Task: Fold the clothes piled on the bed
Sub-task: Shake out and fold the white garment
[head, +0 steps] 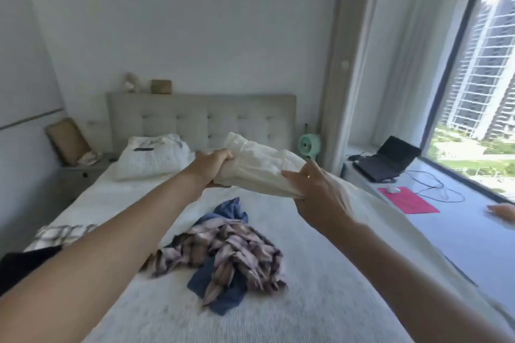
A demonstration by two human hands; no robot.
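The bed (320, 273), with its pale cover and grey tufted headboard (200, 114), fills the room, and above its middle a cream garment (259, 164) is held bunched in the air. On the bed below that garment lies a crumpled heap of a plaid shirt (223, 248) over a blue piece (217, 289), with a white pillow (153, 159) nearer the headboard. The left hand (211, 167) grips one end of the cream garment with curled fingers, and the right hand (315, 195) pinches the other end.

White walls (195, 22); grey tufted headboard (200, 114); tall window (485, 78), daylight; laptop (387, 161) on sill, seemingly.
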